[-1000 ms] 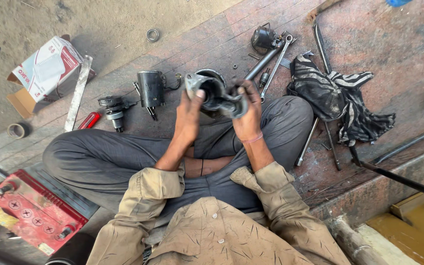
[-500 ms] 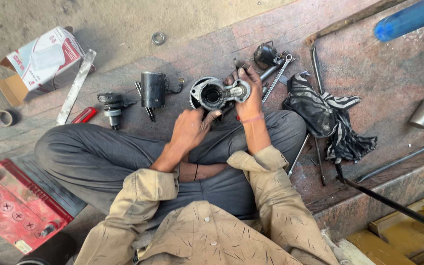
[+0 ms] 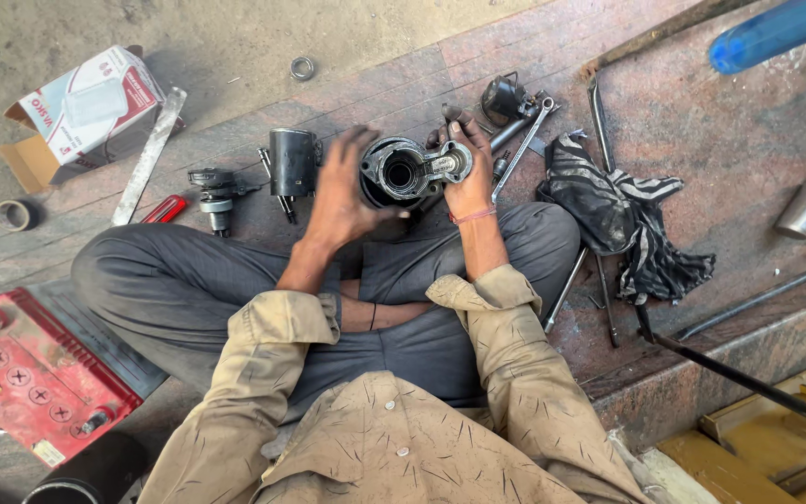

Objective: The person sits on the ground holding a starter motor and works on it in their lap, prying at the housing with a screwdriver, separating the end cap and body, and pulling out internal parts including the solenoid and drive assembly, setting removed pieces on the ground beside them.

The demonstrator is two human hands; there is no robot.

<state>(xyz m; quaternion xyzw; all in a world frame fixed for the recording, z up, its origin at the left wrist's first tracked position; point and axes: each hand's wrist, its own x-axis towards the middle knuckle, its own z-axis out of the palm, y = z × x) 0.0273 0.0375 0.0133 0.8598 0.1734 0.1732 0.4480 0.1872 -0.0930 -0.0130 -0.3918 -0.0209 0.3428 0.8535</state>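
Observation:
I sit cross-legged on the brick floor. A round grey metal motor housing point(image 3: 409, 171) with an open bore rests in front of my knees. My right hand point(image 3: 466, 177) grips its right side from below, fingers curled round the flange. My left hand point(image 3: 340, 189) is blurred, fingers spread, pressed against the housing's left side. A black cylindrical motor body point(image 3: 291, 161) stands just left of that hand, and a small geared armature part point(image 3: 214, 191) lies further left.
Spanners point(image 3: 521, 142) and a black round part point(image 3: 501, 96) lie beyond my right hand. A striped rag point(image 3: 621, 217) and long rods point(image 3: 756, 297) sit right. A cardboard box point(image 3: 81, 105), a red battery point(image 3: 25, 373) and a metal strip point(image 3: 148, 156) are left.
The housing has come down from in front of me to rest near my knees, bore facing up. My left hand shifted from gripping it to its left side.

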